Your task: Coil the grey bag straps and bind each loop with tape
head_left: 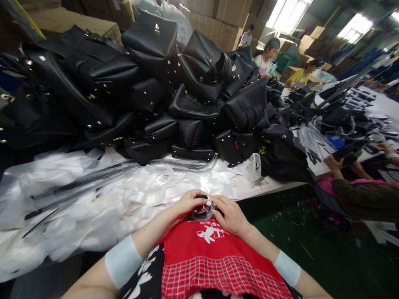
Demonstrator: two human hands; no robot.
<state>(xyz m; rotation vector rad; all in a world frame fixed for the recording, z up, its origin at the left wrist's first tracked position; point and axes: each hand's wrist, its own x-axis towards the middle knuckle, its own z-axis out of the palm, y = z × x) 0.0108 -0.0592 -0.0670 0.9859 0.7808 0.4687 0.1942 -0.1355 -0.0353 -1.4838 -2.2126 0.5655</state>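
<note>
Close to my body, my left hand (pixel 190 203) is closed on a black strap (pixel 201 214) that curves in a small loop with clear plastic about it. From the other side my right hand (pixel 230 214) pinches at the same strap, its fingertips by a small white piece (pixel 208 202) at the top of the loop. Both hands are close together above the red apron (pixel 215 241). Fingers and plastic hide part of the strap.
Black handbags (pixel 199 70) are heaped high along the table. Crumpled white and clear wrapping (pixel 131 191) covers its near left part. A grey-white plastic tape holder (pixel 254 168) stands near the edge. At right, a co-worker's hands (pixel 335 164) handle a black item.
</note>
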